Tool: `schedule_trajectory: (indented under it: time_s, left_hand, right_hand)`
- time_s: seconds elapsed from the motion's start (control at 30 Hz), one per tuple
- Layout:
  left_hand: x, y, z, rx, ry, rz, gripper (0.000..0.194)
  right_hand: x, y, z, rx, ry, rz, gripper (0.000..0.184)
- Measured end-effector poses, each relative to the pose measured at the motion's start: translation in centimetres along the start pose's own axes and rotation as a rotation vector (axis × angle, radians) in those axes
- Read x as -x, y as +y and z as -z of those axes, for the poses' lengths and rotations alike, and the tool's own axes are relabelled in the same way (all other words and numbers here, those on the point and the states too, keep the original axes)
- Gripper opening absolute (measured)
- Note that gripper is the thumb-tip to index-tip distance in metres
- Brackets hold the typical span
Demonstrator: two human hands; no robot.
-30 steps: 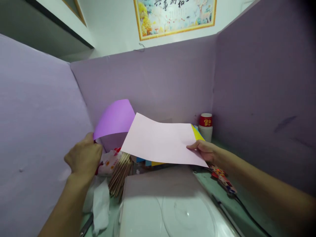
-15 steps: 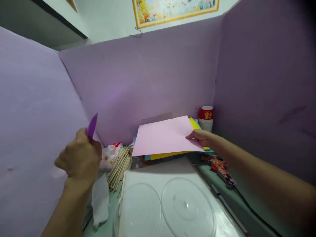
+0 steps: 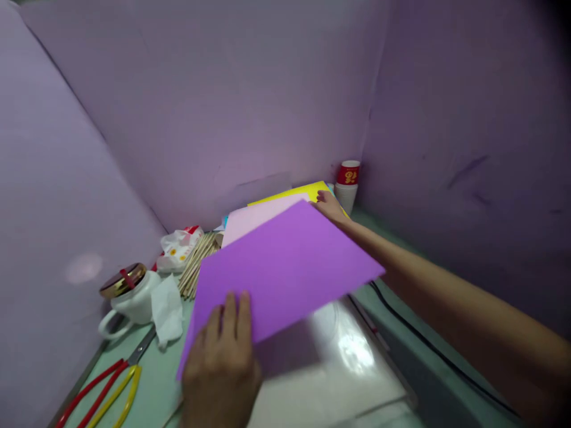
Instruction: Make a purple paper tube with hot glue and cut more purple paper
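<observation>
My left hand (image 3: 222, 362) grips the near corner of a purple paper sheet (image 3: 285, 267) and holds it flat above a white board (image 3: 352, 368) with clear round lids on it. My right hand (image 3: 329, 205) reaches to the back and rests on the stack of coloured sheets, with a pale pink sheet (image 3: 254, 217) on top and a yellow sheet (image 3: 294, 191) under it. Its fingers are hidden behind the purple sheet's far corner.
Purple partition walls enclose the desk on three sides. A stack of paper cups with a red top cup (image 3: 348, 181) stands in the back corner. At the left are a white lidded mug (image 3: 127, 294), tissue (image 3: 167, 309), wooden sticks (image 3: 196, 264), a snack packet (image 3: 178, 249) and red-and-yellow-handled scissors (image 3: 104, 386). A black cable (image 3: 428, 345) runs along the right.
My left hand has swung the purple sheet from the left wall over the middle of the desk. My right hand has lowered the pink sheet onto the stack. The camera has tilted down.
</observation>
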State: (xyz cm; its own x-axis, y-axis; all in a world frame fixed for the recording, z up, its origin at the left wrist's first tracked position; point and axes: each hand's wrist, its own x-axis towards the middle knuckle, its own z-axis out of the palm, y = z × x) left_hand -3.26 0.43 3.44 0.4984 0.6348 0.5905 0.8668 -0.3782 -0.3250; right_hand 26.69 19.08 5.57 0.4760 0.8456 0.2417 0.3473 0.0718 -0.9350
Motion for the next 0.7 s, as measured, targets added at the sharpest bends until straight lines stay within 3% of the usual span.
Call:
schedule_trajectory:
  time_s: [0.07,0.17,0.27,0.33,0.4,0.5,0.6,0.67,0.7]
  left_hand:
    - [3.1,0.8,-1.0,0.082,-0.070,-0.056,0.087]
    - [5.7,-0.4,-2.3,0.240,-0.074,-0.115,0.091]
    - [6.2,-2.9,-3.0,0.400,-0.041,-0.201,0.074]
    - [5.7,-4.0,-3.2,0.421,-0.092,-0.211,0.055]
    - [4.5,-4.4,-3.2,0.357,-0.215,-0.111,0.043]
    - [2.6,-4.2,-3.1,0.126,-0.332,0.232,0.054]
    - [2.0,-4.2,-1.8,0.015,-0.303,0.479,0.056]
    - [2.8,-4.0,0.0,0.116,-0.215,0.513,0.051]
    - [3.6,-3.5,1.1,0.218,-0.172,0.461,0.049]
  right_hand:
    - [1.0,0.1,0.7,0.008,0.024,-0.026,0.032]
    - [4.2,-0.4,2.0,-0.011,0.009,-0.004,0.034]
    - [9.3,-1.2,3.9,-0.039,-0.119,0.068,0.030]
    - [13.1,-1.5,5.5,-0.044,-0.264,0.105,0.021]
    - [16.6,-1.2,7.3,0.019,-0.509,0.238,0.023]
    - [20.7,-0.3,9.4,0.247,-0.776,0.390,0.040]
    - [23.4,0.6,10.5,0.393,-0.939,0.513,0.072]
    - [24.7,0.8,10.8,0.478,-1.030,0.558,0.086]
    - [25.3,0.8,11.0,0.513,-1.071,0.561,0.091]
